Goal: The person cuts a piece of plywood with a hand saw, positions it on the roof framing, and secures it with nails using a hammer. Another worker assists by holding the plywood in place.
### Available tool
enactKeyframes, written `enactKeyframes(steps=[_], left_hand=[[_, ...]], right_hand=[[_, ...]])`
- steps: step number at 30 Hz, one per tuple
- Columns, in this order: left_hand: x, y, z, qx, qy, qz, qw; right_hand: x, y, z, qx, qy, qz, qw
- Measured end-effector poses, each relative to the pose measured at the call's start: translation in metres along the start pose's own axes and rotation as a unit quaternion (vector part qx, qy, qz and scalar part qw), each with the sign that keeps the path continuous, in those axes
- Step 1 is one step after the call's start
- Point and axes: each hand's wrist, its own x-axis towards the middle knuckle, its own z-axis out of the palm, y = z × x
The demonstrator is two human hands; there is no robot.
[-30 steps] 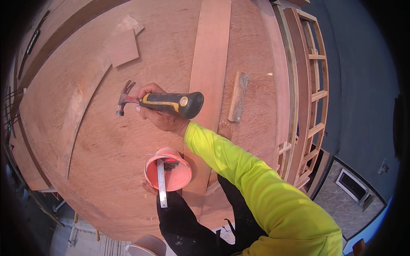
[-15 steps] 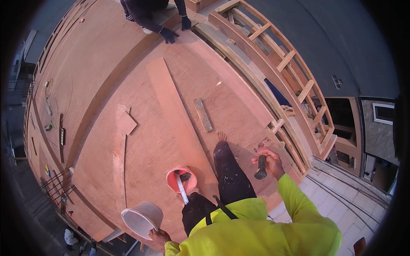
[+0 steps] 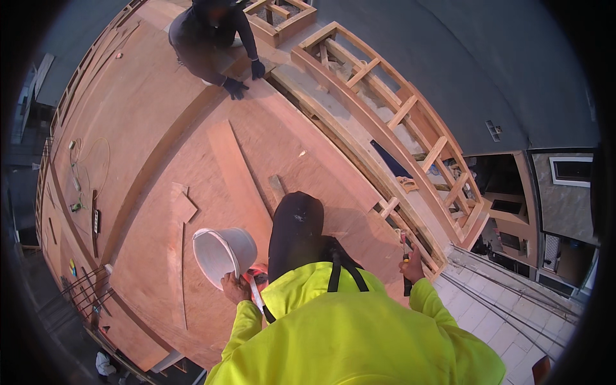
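Gripping the rim of a tilted white plastic bucket (image 3: 221,251), the left hand (image 3: 233,287) is closed beside the knee. Right hand (image 3: 413,264) is clenched on a black-handled hammer (image 3: 405,264). Beyond, reddish plywood decking (image 3: 154,128); a crouching co-worker's gloved hands (image 3: 236,87) rest on it.

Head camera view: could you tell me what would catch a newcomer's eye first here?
The bright yellow-green jacket fills the bottom centre. The left hand tips a white bucket up beside it, while the right hand grips a hammer. At the top, a dark-clothed co-worker crouches on the plywood deck.
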Motion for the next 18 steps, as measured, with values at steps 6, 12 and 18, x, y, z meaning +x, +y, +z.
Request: enactKeyframes(steps=[6,12,18], left_hand=[[0.058,0.061,0.027,0.015,-0.032,0.024,0.999],[0.101,0.114,0.049,0.02,-0.062,-0.047,0.997],[0.157,0.17,0.067,0.0,-0.049,-0.108,0.993]], right_hand=[[0.062,-0.05,-0.013,-0.078,-0.061,0.077,0.992],[0.145,-0.157,-0.04,-0.177,-0.171,0.055,0.968],[0.224,-0.249,-0.064,-0.161,-0.102,0.014,0.982]])
